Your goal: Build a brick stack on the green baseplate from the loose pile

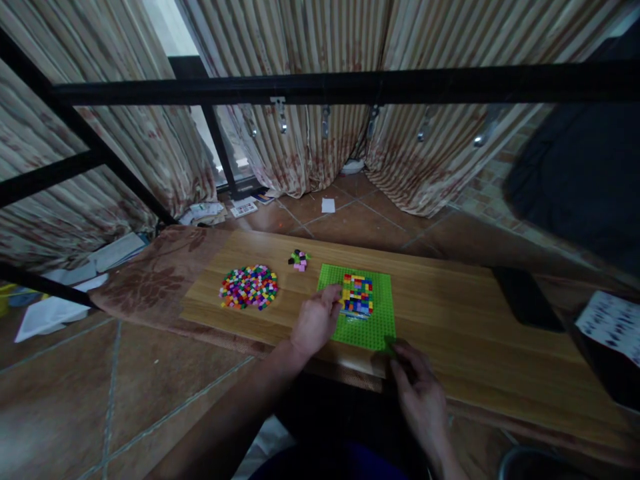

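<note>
On the wooden board point(450, 300) lies a green studded baseplate point(383, 313) bearing a block of many-coloured bricks point(358, 295). My left hand point(316, 320) is closed at the left side of that block, fingertips pinched near its yellow bricks; whatever they hold is too small to make out. By the baseplate's lower right corner is my right hand point(419, 383), its fingers apart and nothing visible in them. A round pile of small coloured bricks point(249, 287) is on the left, and a small cluster of pink, green and black bricks point(299, 260) sits behind my left hand.
A dark flat object point(527, 299) and a printed sheet point(613, 323) lie at the right. A black metal bar point(320, 88) crosses above the far side, before striped curtains point(300, 147). Papers point(55, 310) lie at the far left.
</note>
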`<state>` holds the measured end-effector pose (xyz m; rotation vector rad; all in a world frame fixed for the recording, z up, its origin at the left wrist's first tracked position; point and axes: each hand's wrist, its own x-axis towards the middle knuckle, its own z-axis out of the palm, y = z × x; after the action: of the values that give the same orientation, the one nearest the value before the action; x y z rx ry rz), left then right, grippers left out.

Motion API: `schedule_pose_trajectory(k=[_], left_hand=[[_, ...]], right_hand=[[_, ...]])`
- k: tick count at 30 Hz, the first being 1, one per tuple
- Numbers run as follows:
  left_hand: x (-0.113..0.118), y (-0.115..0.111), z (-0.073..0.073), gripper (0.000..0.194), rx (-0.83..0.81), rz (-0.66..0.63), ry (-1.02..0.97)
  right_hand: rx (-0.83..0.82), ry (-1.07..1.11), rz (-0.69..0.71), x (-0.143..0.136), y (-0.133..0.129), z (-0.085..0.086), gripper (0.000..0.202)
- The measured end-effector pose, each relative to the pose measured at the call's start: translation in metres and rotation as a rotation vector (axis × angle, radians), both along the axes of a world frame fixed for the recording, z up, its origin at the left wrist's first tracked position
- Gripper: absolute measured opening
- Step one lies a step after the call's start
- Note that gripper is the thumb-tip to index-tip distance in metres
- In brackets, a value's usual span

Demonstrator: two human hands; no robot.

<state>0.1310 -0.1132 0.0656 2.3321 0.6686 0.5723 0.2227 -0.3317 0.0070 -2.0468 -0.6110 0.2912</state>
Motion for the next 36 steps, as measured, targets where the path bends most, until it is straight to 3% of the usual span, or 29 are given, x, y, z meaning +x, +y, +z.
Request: schedule_pose_trajectory(k=[15, 27, 36], left_hand=[[0.004, -0.007, 0.003, 0.048, -0.059, 0.053, -0.032], [0.005, -0.005, 0.002, 0.038, -0.123, 0.110, -0.145], [0.009, -0.006, 0.011, 0.028, -0.201, 0.147, -0.167]], right_hand=[[0.002, -0.032, 0.018, 0.000, 0.001, 0.001, 0.035], [-0.002, -0.035, 0.020, 0.000, 0.000, 0.002, 0.034], [0.014, -0.043, 0.023, 0.000, 0.001, 0.001, 0.034]])
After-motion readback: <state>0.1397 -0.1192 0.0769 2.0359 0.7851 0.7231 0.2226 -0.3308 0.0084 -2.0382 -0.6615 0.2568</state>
